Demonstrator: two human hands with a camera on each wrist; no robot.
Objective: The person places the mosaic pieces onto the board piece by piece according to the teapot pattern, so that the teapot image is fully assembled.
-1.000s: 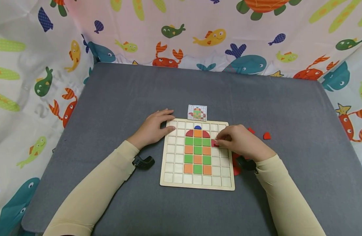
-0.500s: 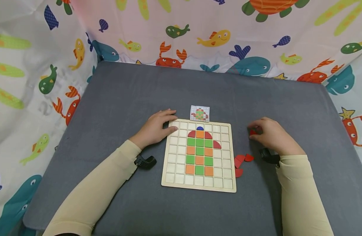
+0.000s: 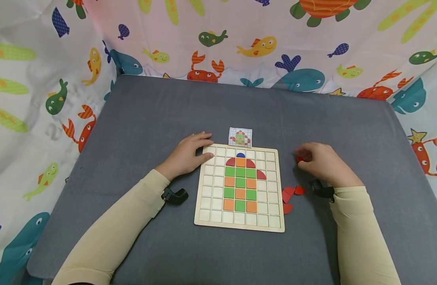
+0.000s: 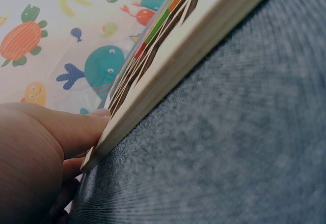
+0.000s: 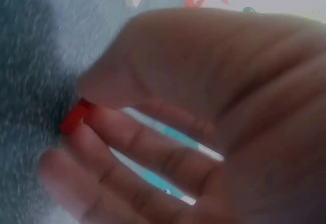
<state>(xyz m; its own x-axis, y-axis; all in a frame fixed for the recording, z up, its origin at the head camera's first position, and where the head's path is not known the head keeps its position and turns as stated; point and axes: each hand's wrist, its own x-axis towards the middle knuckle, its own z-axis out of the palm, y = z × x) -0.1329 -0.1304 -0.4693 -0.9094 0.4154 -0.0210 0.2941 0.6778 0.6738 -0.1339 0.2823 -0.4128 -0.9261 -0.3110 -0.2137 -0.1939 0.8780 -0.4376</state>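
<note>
A square wooden puzzle board [image 3: 216, 217] with a grid of cells lies flat on the grey table. Green, orange, dark red and blue pieces fill part of the grid. My left hand [image 3: 189, 155] holds its far left corner; in the left wrist view the thumb [image 4: 84, 130] rests on top, the other fingers lower at the edge. To the right of the board, low over the table, my right hand [image 3: 319, 163] pinches a small red tile [image 5: 76, 116] between thumb and fingertips. Most of that tile is hidden by the fingers.
Several loose red tiles [image 3: 287, 194] lie against and near the board's right edge. A small printed card [image 3: 240, 137] with a coloured grid pattern lies at the board's far edge. A fish-print curtain [image 3: 161, 35] surrounds the back and sides of the grey table [image 3: 161, 103].
My right hand has left a dark red quarter-round piece in the board and moved right to the loose tiles, where it now pinches a red one. The left hand stays at the corner.
</note>
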